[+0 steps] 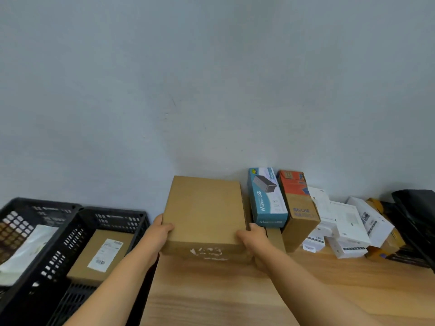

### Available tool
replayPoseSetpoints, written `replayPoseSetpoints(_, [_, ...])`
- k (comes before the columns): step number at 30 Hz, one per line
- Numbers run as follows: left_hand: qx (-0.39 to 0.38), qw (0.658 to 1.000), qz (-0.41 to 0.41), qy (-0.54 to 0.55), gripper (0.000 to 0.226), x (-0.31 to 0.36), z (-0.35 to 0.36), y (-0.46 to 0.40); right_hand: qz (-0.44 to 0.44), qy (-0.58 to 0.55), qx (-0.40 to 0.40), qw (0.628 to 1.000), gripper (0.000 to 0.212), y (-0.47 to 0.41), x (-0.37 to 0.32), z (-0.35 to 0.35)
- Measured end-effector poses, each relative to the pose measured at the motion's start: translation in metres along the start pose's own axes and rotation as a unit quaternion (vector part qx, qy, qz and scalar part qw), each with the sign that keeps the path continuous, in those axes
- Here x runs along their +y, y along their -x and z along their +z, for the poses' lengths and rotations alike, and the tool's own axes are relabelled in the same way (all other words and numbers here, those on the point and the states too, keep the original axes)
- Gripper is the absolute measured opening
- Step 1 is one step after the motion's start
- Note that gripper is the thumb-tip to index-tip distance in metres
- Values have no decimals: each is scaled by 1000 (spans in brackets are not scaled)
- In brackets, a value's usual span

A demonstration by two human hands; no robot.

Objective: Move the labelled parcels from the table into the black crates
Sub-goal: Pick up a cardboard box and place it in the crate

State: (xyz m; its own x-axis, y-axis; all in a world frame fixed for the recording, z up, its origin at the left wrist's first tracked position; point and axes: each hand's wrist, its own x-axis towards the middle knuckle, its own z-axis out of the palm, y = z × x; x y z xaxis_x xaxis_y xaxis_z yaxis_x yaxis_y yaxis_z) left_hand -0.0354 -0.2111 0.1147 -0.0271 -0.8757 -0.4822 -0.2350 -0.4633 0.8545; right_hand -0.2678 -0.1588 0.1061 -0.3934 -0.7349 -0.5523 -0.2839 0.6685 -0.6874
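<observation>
1. The two bare forearms are reaching in from the bottom edge, nearest the camera, over the wooden desk [306,290] and the gap beside it.
2. The left hand [160,234] is gripping the left side of a plain brown cardboard parcel [204,212]; its thumb is lying on the top face and its fingers [156,250] are curling under the near left corner.
3. The right hand [253,238] is gripping the right near corner of the same parcel, thumb on top, the other fingers wrapping down the side.
4. The parcel is sitting between the two hands above the desk's left end, its top tilting toward the camera; whether its base is touching the desk cannot be told. A torn white patch is showing on its near face.
5. Just right of it, a teal USB hub box [267,198] is standing on end against the wall [211,78], touching an orange-and-brown carton [299,208] that is leaning beside it.
6. Further right, a heap of white boxes [348,227] is lying jumbled, with black bagging [414,215] at the far right edge.
7. To the left of the desk, a black crate [113,220] is holding a brown parcel with a white shipping label [106,254].
8. Touching it on the left, a second black crate [26,208] is holding a white mailer bag [26,250].
</observation>
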Motion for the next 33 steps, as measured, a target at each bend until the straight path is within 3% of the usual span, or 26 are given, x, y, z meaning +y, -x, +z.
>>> replayPoseSetpoints(6, [54, 994, 92, 33, 42, 41, -6, 41, -81, -89, -6, 993, 16, 26, -37, -31])
replayPoseSetpoints(8, [65, 988, 129, 48, 45, 59, -7, 52, -131, -127, 6, 983, 11, 37, -52, -47])
replayPoseSetpoints(12, [76, 974, 204, 69, 47, 98, -1, 77, -209, -202, 22, 957, 19, 60, -79, -86])
replayPoseSetpoints(18, [82, 946, 308, 63, 57, 153, 9, 106, -299, -242, 41, 922, 51, 80, -111, -143])
replayPoseSetpoints(22, [72, 932, 355, 26, 69, 181, 16, 120, -359, -231, 26, 904, 34, 99, -124, -169])
replayPoseSetpoints(26, [77, 921, 381, -6, 71, 201, 20, 126, -364, -260, 34, 894, 34, 108, -130, -188])
replayPoseSetpoints(33, [101, 916, 388, -14, 43, 219, 22, 127, -365, -281, 38, 887, 33, 116, -131, -206])
